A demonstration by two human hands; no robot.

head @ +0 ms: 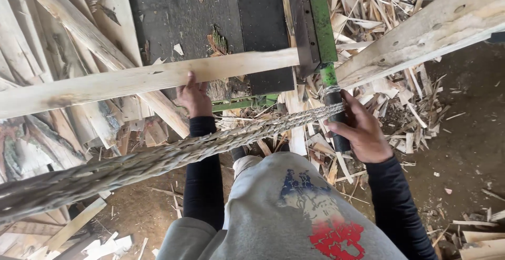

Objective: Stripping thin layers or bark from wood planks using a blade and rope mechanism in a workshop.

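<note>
Timber first: the long pale plank (147, 78) that you steady is stiff, rough-sawn and, by its length, probably heavy enough to tip if held off-centre. It lies across the dark machine table (179, 12), running from the far left to the green lever (322, 23). Your left hand (194, 98) presses its near edge from below, fingers curled against the wood rather than wrapped round it; splinters look likely, so a flat, firm hold on the edge suits it. Your right hand (360, 128) is clenched round the lever's black grip (336, 120), well apart from the plank's end. A thick braided rope (158, 160) crosses between your arms.
</note>
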